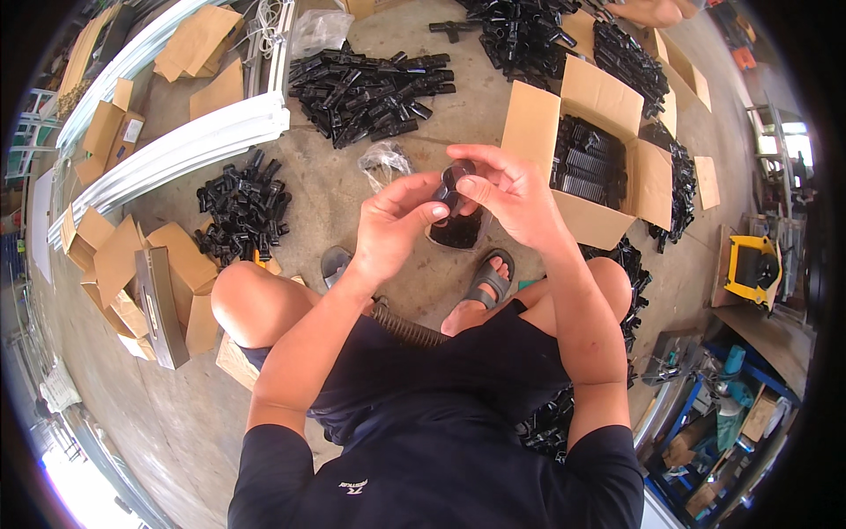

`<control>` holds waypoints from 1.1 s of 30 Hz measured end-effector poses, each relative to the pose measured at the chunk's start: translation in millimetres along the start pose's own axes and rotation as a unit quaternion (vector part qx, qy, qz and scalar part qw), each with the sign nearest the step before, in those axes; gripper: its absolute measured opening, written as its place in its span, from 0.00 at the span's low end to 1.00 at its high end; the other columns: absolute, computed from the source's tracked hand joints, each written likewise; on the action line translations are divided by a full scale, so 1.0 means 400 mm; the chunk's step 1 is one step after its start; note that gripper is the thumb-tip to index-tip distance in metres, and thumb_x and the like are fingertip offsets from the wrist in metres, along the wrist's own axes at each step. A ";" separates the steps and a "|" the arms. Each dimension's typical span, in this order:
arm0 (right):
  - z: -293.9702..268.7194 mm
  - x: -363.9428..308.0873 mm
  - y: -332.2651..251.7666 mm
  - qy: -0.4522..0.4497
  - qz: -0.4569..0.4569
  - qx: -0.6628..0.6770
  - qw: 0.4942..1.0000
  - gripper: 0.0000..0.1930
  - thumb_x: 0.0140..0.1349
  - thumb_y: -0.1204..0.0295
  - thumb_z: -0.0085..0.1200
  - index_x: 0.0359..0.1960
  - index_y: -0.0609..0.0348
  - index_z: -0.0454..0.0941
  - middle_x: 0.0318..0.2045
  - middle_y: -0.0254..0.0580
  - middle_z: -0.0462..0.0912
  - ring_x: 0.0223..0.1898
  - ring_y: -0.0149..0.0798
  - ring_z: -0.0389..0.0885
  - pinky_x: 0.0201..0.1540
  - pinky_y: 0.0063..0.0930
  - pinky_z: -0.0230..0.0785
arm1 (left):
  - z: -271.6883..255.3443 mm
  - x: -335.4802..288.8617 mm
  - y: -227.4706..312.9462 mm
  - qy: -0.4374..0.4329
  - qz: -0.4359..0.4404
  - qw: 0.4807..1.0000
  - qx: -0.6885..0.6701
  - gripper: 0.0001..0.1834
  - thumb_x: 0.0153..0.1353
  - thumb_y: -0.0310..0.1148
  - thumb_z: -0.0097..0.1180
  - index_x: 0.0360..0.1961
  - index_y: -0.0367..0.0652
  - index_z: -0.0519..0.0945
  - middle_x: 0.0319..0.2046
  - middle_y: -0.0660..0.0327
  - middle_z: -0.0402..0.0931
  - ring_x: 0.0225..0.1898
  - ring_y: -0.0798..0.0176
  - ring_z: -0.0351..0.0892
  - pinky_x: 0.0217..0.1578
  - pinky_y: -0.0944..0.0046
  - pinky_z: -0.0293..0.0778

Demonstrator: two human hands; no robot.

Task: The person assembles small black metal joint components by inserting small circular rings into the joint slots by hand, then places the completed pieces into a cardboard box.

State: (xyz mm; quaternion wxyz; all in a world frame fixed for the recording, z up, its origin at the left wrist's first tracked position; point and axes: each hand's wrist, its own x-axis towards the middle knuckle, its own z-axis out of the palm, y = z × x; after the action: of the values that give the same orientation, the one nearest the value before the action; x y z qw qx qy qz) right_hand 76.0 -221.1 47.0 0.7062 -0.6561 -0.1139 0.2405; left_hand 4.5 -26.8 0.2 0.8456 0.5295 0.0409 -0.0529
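Both of my hands are raised in front of my knees, around a small black plastic fitting (452, 187) with a short tubular shape. My left hand (386, 222) pinches its lower left side between thumb and fingers. On the other side, my right hand (520, 198) grips it with the thumb across the front and the index finger over the top. Its finer details are too small to make out. Just beneath the hands, partly covered by them, sits a small container of dark pieces (458, 234). A crumpled clear plastic bag (385, 164) lies beyond my left hand.
An open cardboard box (531, 123) at right holds rows of black fittings. Loose piles of fittings (370, 93) (245, 207) lie ahead and left. White metal profiles (203, 132), empty cartons (181, 251) and a blue-framed shelf (696, 388) stand around. Part of another person (648, 12) shows top right.
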 end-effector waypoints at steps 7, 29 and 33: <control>0.015 0.009 0.010 0.022 0.018 -0.062 0.998 0.18 0.68 0.72 0.65 0.56 0.67 0.80 0.44 0.39 0.86 0.40 0.26 0.83 0.39 0.23 0.81 | 0.005 -0.003 0.013 0.030 0.010 0.988 0.154 0.21 0.62 0.18 0.66 0.56 0.34 0.79 0.49 0.53 0.85 0.49 0.66 0.83 0.52 0.65 0.80; -0.151 0.172 0.365 0.036 0.159 -0.538 0.827 0.14 0.64 0.61 0.62 0.43 0.56 0.89 0.43 0.49 0.89 0.43 0.51 0.89 0.47 0.43 0.82 | -0.028 0.018 0.065 0.086 0.050 0.971 0.216 0.42 0.60 0.22 0.70 0.73 0.43 0.64 0.48 0.49 0.87 0.45 0.67 0.85 0.51 0.65 0.79; -0.087 0.122 0.633 -0.042 0.154 -0.669 0.726 0.10 0.66 0.66 0.55 0.39 0.54 0.88 0.43 0.50 0.87 0.48 0.52 0.87 0.50 0.43 0.82 | -0.041 0.029 0.066 0.083 0.150 0.917 0.360 0.45 0.58 0.23 0.71 0.75 0.45 0.62 0.47 0.51 0.88 0.50 0.59 0.88 0.53 0.62 0.80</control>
State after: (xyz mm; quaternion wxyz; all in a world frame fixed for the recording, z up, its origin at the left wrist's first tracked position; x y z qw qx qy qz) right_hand 86.4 -221.8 -212.9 0.0316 -0.9561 -0.1725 0.2348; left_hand 19.5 -1.3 15.1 0.5893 0.8007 0.0091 0.1074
